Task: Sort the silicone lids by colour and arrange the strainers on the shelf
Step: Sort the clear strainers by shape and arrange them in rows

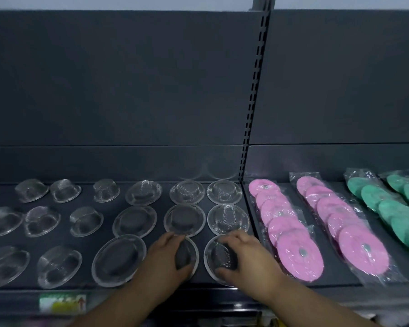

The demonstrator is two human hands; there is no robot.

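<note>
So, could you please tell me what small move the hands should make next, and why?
Probably nudge both square with the mesh strainers behind, then let go. The left hand grips a round wire-mesh strainer and the right hand grips the rightmost round wire-mesh strainer, both in the front row, roughly in line already.

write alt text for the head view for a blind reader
The left hand grips one front-row mesh strainer, the right hand the strainer beside it, on a dark shelf. More strainers lie in rows; bagged pink lids and green lids lie to the right.
</note>
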